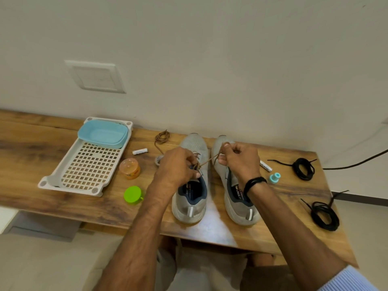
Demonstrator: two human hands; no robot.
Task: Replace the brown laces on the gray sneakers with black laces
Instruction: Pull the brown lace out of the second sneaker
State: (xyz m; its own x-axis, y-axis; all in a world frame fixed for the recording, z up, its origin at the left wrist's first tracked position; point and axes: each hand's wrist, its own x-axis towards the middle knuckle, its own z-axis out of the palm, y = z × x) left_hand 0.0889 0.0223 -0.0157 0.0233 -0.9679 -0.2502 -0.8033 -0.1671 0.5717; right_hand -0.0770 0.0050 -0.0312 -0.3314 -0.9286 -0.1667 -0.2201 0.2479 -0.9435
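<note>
With left hand (176, 166) and right hand (239, 160), pinched brown lace (206, 161) partly out of gray sneaker (190, 208); judged coiled lace (162, 136) removed, black laces (303, 169) unused.

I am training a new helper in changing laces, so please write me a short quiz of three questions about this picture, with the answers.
1. True or false: the two black laces lie coiled on the table, not yet threaded into any sneaker.
2. The left hand grips the left sneaker. What does the right hand pinch? A) a black lace B) the brown lace C) a battery
3. Fill in: the blue container sits at the far end of the white ____.
Key: 1 true; 2 B; 3 tray.
</note>
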